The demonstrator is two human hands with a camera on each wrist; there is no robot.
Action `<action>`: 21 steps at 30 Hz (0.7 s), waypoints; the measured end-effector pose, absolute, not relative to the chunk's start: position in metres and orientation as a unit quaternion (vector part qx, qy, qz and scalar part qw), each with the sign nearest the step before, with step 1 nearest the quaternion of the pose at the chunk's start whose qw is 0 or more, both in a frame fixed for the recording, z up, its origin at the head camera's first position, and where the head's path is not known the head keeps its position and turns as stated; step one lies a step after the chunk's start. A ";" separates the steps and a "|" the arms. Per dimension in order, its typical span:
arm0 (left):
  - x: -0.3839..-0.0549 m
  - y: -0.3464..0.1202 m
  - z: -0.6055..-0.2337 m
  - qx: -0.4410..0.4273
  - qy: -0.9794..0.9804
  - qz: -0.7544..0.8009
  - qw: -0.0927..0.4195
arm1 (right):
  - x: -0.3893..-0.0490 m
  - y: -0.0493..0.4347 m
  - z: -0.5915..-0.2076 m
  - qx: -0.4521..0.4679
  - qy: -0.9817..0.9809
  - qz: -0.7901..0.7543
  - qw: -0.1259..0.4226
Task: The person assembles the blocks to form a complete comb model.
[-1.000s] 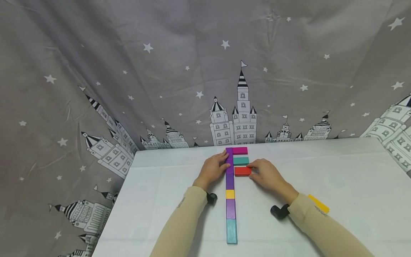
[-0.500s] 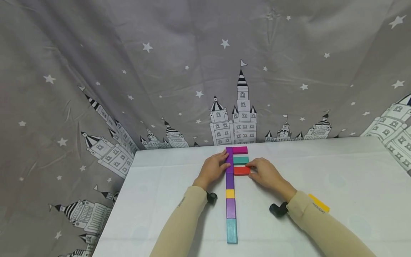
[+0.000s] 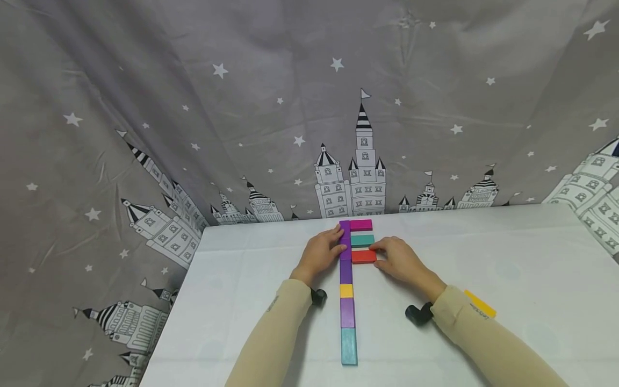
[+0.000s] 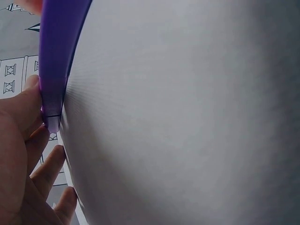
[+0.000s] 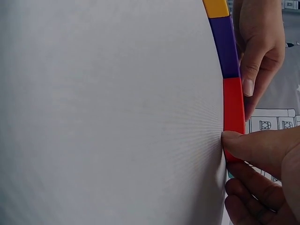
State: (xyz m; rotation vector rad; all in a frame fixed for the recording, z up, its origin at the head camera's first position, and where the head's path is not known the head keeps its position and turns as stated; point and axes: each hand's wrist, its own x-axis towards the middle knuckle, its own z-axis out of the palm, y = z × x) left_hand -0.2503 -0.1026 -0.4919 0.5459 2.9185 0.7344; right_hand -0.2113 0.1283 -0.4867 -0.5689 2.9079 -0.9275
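On the white table, a row of rectangular blocks runs away from me, with a teal block [image 3: 349, 346] nearest, then a lilac block [image 3: 347, 313], a small yellow block [image 3: 346, 291], a dark purple block [image 3: 345, 272] and two purple blocks [image 3: 347, 255] at the far end. My left hand [image 3: 319, 254] rests its thumb and fingertips on those two purple blocks. Between thumb and index finger my right hand [image 3: 403, 263] pinches the right end of a red block [image 5: 233, 105], which lies crosswise against the row's right side.
Beyond the red block, a second teal block [image 3: 362, 241] and a magenta block [image 3: 361, 225] also stick out rightward from the row. A yellow-orange block [image 3: 480, 303] lies by the right sleeve. A grey castle-print curtain [image 3: 271, 129] hangs behind the table.
The red block has slid slightly left up to the row, and my right hand has shifted left with it. My left hand has stayed in place.
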 end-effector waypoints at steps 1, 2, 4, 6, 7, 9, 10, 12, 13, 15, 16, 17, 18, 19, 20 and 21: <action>-0.250 -0.103 -0.492 0.179 0.953 0.240 0.041 | -0.211 0.128 -0.487 -0.182 0.936 -0.301 0.020; -0.251 -0.103 -0.492 0.179 0.953 0.240 0.041 | -0.212 0.128 -0.487 -0.181 0.936 -0.302 0.021; -0.250 -0.103 -0.492 0.181 0.953 0.238 0.039 | -0.212 0.128 -0.487 -0.181 0.934 -0.307 0.020; -0.250 -0.103 -0.491 0.184 0.953 0.237 0.036 | -0.211 0.129 -0.486 -0.178 0.932 -0.315 0.021; -0.250 -0.103 -0.491 0.185 0.953 0.236 0.036 | -0.210 0.130 -0.485 -0.176 0.931 -0.319 0.020; -0.250 -0.103 -0.491 0.186 0.953 0.236 0.035 | -0.209 0.133 -0.482 -0.170 0.929 -0.327 0.020; -0.250 -0.103 -0.492 0.187 0.953 0.237 0.034 | -0.208 0.135 -0.481 -0.170 0.928 -0.331 0.017; -0.250 -0.103 -0.492 0.187 0.953 0.237 0.033 | -0.206 0.138 -0.476 -0.165 0.926 -0.338 0.016; -0.250 -0.103 -0.492 0.187 0.953 0.237 0.032 | -0.205 0.140 -0.474 -0.164 0.926 -0.341 0.014; -0.250 -0.103 -0.493 0.188 0.952 0.238 0.032 | -0.203 0.144 -0.469 -0.166 0.924 -0.345 0.007; -0.250 -0.103 -0.493 0.188 0.953 0.237 0.032 | -0.202 0.147 -0.466 -0.167 0.923 -0.347 0.003; -0.251 -0.103 -0.494 0.187 0.953 0.238 0.032 | -0.200 0.150 -0.464 -0.167 0.923 -0.348 0.000; -0.251 -0.103 -0.494 0.186 0.953 0.239 0.032 | -0.198 0.153 -0.462 -0.166 0.922 -0.350 -0.006; -0.251 -0.103 -0.494 0.186 0.952 0.240 0.032 | -0.196 0.156 -0.460 -0.168 0.921 -0.351 -0.011; -0.251 -0.103 -0.494 0.185 0.952 0.241 0.033 | -0.194 0.159 -0.458 -0.168 0.921 -0.351 -0.017; -0.251 -0.103 -0.494 0.185 0.952 0.241 0.032 | -0.191 0.163 -0.456 -0.171 0.920 -0.351 -0.024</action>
